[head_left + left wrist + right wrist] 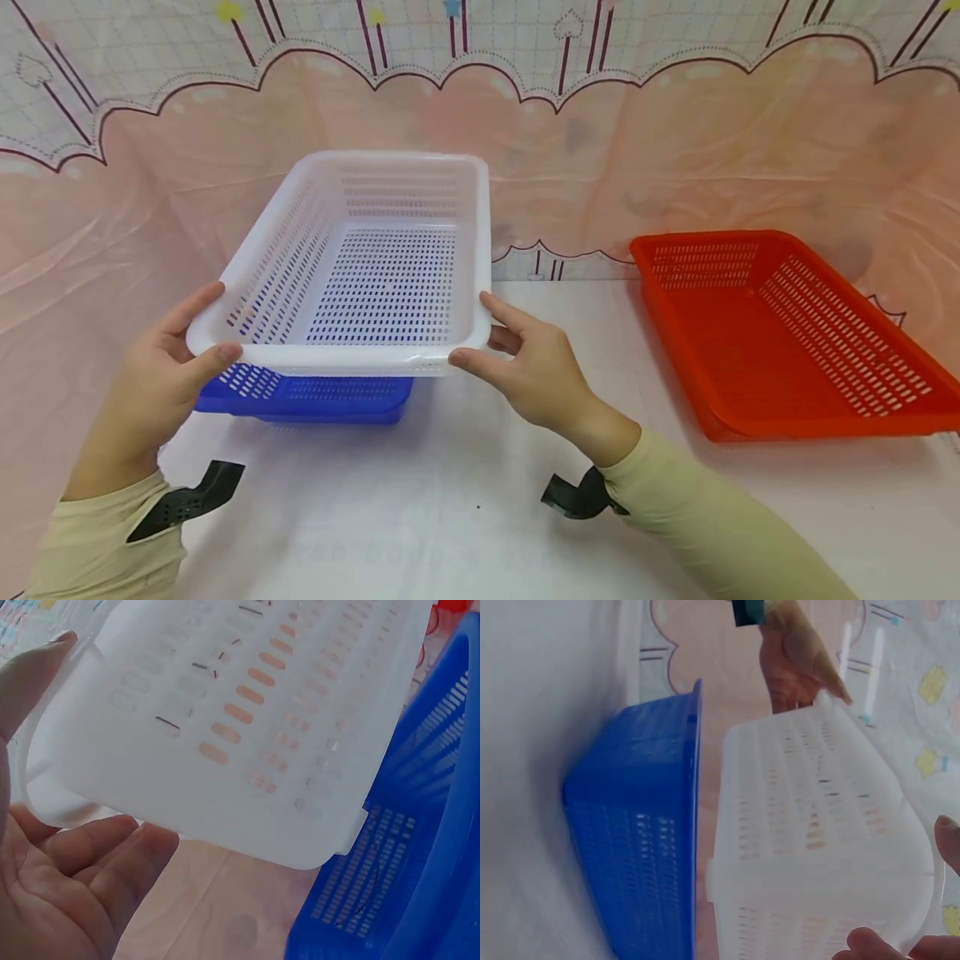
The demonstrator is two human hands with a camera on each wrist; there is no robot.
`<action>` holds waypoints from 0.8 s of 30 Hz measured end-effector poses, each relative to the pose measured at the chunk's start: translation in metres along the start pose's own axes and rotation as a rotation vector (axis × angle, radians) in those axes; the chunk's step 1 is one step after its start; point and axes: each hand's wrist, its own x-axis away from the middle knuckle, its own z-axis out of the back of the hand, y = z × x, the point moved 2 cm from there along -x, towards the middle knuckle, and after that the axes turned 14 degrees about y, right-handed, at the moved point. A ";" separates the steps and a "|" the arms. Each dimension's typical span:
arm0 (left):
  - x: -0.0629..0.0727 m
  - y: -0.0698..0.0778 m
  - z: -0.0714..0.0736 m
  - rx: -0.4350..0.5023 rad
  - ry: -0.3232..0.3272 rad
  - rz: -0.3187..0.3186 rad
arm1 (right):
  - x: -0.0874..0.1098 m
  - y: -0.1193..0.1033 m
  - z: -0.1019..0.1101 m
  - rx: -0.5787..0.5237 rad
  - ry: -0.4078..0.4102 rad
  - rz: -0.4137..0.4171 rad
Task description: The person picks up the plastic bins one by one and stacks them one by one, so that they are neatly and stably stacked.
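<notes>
Partner: Where was the white perforated basket (375, 287), and how was it held?

Me: It was up in the air, over the blue perforated basket (330, 404), with a gap between the 2. My left hand (153, 375) gripped its near left corner, thumb on the rim and fingers on the outside. My right hand (540, 371) pinched the near right corner, thumb on the front rim and index finger along the side.

Partner: And what stood around it?

Me: The blue perforated basket was on the white tabletop (420, 517), partly hidden beneath mine. The red perforated basket (787, 350) sat well apart, over to the right on the same surface.

Partner: Which step would you have called that?

Me: A carrying step, as I judged it: 1 basket held aloft in both hands, not yet set down.

Partner: What did the next move call for?

Me: To my mind, matched hands: both corners level, and an eye on the blue rim, since the white base could have caught there if lowered crooked.
</notes>
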 end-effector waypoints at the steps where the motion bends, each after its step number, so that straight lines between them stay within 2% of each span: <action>1: -0.001 0.000 0.004 -0.020 0.007 0.002 | -0.001 0.000 -0.003 -0.005 -0.002 -0.010; 2: -0.002 0.001 0.007 -0.066 0.017 0.000 | -0.001 0.000 -0.006 -0.010 -0.004 -0.027; 5: -0.003 -0.001 0.018 -0.081 0.032 0.002 | -0.001 0.000 -0.015 -0.009 -0.007 -0.067; 8: -0.003 -0.003 0.028 -0.054 0.051 0.000 | -0.001 0.000 -0.023 -0.001 -0.021 -0.080; 9: -0.003 -0.005 0.031 0.000 0.053 0.003 | -0.001 0.000 -0.026 0.000 -0.027 -0.082; 10: -0.002 -0.005 0.034 -0.049 0.064 -0.004 | -0.001 0.000 -0.029 -0.001 -0.035 -0.084; 16: -0.003 -0.007 0.050 -0.057 0.074 -0.030 | 0.001 0.002 -0.046 0.014 -0.049 -0.107; 20: -0.003 -0.012 0.055 0.075 0.059 -0.040 | 0.003 0.006 -0.055 0.025 -0.050 -0.108; 24: -0.003 -0.020 0.055 0.225 0.014 -0.013 | 0.004 0.010 -0.060 0.008 -0.057 -0.120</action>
